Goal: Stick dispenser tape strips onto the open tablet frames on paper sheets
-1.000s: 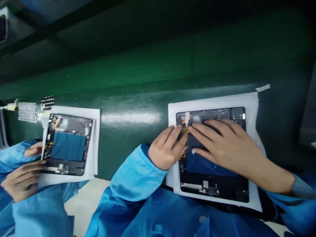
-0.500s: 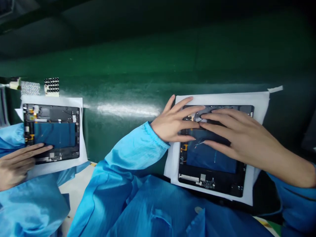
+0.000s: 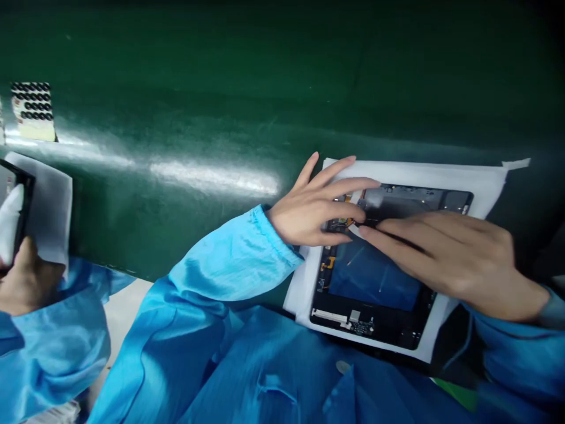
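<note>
An opened tablet (image 3: 375, 282) with a blue battery panel and bare circuit parts lies on a white sheet (image 3: 441, 174) on the green belt. My left hand (image 3: 315, 209) rests on the tablet's upper left corner, fingers stretched out and spread over the sheet and the frame. My right hand (image 3: 445, 256) lies across the tablet's upper half, fingers extended, with the fingertips pressing near an orange flex part beside my left fingers. Nothing shows inside either hand. Both arms wear blue sleeves.
The green conveyor belt (image 3: 198, 118) runs across the view. At far left a co-worker's hand (image 3: 24, 277) holds another tablet on a white sheet (image 3: 48, 206). A card of small black dots (image 3: 33, 109) lies on the belt at upper left.
The view has shifted right, pushing the co-worker's tablet to the left edge. My right fingertips have slid left to meet my left fingers at the tablet's top left. The co-worker has picked up their tablet.
</note>
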Available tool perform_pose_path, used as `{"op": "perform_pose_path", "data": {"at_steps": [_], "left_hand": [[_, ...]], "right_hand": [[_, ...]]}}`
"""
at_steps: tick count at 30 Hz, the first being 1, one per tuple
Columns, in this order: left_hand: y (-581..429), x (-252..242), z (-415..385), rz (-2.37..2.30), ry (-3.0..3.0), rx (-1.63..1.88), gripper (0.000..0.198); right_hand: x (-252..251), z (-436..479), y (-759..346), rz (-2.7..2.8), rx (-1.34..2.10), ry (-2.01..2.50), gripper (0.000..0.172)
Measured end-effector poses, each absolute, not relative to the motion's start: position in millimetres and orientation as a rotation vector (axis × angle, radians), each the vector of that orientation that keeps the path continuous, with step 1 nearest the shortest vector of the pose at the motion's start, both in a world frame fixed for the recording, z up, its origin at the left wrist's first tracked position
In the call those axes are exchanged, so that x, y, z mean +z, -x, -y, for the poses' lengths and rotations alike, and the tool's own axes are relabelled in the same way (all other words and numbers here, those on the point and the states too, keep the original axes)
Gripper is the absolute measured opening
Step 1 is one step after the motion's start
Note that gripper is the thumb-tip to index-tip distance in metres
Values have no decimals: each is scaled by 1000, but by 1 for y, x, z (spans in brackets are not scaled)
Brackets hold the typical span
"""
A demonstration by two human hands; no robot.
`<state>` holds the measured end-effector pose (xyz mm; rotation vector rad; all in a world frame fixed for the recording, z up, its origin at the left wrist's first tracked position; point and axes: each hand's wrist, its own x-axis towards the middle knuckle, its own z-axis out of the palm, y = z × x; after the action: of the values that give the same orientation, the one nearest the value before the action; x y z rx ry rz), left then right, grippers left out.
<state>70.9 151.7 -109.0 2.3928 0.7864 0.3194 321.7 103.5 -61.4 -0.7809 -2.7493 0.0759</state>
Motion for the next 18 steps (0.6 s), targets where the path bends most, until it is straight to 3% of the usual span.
{"op": "perform_pose_path", "data": {"at_steps": [6,18], "left_hand": [[-70,-111,-151,-825,-2379,424,28],[-70,-112,-152,-803,-2374,447,26]], "right_hand": [[-70,-130,-305,2787,-183,526,21],[-76,-132,-312,2830,-52,556,28]]}}
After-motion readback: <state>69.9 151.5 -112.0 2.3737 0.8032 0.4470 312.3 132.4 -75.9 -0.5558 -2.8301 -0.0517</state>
